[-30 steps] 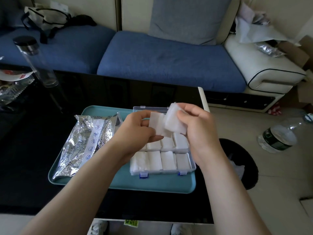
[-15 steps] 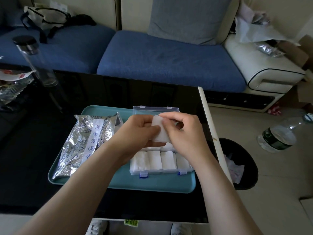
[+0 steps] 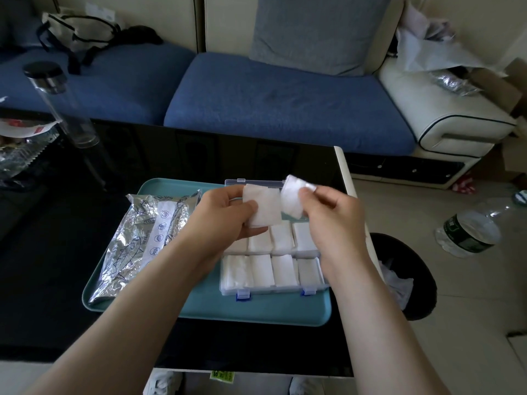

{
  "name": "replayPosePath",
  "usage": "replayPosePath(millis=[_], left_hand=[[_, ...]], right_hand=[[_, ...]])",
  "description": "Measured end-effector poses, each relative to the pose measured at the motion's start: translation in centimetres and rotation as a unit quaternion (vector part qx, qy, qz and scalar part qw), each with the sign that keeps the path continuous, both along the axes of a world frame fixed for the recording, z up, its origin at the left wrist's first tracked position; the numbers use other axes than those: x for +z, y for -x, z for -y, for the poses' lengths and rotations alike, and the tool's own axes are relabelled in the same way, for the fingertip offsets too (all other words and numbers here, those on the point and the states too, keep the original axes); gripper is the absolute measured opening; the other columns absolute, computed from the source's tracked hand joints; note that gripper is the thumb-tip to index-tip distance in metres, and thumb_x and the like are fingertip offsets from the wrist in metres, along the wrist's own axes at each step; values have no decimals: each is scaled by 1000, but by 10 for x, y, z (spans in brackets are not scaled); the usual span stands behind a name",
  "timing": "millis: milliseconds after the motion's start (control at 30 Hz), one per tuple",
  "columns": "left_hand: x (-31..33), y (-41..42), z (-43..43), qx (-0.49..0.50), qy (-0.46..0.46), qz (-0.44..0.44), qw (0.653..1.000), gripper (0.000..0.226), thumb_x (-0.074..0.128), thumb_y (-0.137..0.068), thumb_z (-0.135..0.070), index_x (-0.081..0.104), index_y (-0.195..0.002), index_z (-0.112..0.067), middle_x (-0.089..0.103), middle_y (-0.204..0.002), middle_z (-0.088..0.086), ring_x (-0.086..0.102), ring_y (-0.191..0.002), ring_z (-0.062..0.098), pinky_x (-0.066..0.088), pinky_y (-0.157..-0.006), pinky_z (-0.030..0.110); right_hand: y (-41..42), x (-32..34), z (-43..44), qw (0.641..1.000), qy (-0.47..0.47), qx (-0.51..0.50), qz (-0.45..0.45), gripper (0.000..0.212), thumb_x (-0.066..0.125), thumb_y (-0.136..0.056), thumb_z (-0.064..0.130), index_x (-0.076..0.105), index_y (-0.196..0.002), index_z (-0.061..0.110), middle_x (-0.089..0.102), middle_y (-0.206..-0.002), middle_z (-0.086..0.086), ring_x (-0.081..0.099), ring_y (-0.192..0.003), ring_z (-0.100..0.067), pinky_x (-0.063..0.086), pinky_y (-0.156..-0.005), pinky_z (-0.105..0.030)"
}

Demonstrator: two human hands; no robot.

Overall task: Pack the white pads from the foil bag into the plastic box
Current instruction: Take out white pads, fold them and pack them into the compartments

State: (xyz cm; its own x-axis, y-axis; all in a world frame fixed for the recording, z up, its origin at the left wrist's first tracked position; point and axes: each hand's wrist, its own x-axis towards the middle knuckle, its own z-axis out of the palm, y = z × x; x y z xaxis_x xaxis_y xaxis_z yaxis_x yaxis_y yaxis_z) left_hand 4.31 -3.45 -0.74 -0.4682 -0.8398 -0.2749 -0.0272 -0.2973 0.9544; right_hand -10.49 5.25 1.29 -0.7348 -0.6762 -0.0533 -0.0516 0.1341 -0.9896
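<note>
My left hand (image 3: 225, 220) holds a small stack of white pads (image 3: 263, 206) above the clear plastic box (image 3: 273, 290). My right hand (image 3: 333, 215) pinches a single bent white pad (image 3: 292, 199) just right of that stack. The box lies open on a teal tray (image 3: 256, 310), its compartments filled with white pads in two rows; part of the far row is hidden by my hands. The crumpled foil bag (image 3: 137, 246) lies on the left side of the tray.
The tray sits on a black glossy table (image 3: 42, 252). A tall clear bottle (image 3: 61, 104) stands at the far left. A black bin (image 3: 405, 277) and a plastic water bottle (image 3: 467, 232) are on the floor right of the table. A blue sofa (image 3: 271, 101) lies beyond.
My right hand has peeled one pad off the stack and moved it to the right; half a second ago both hands were together on the stack.
</note>
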Motion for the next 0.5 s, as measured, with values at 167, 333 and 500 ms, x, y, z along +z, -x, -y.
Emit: replayPosePath(millis=[167,333,500], left_hand=[[2,1,0,13,-37,-6,999,23,52,-108,-6,68,-124,-3,74,-120,18,75,-106,31,65,-83,42],[15,4,-5,12,-98,-66,993,34,47,-112,-25,66,-121,1,75,-114,24,77,-100,37,65,-79,48],[9,3,-5,-63,-52,-48,996,30,42,-108,-5,66,-125,2,73,-123,22,73,-114,33,59,-97,51]], right_hand=[[2,10,2,992,81,48,80,11,73,-99,21,80,-107,24,78,-86,11,71,-75,-2,55,-66,-17],[-8,0,2,991,40,112,-59,9,79,-95,21,77,-96,30,78,-86,11,73,-82,-1,54,-66,-12],[-9,-8,4,991,7,114,-64,13,83,-91,24,76,-101,27,78,-85,5,76,-78,-5,56,-63,-15]])
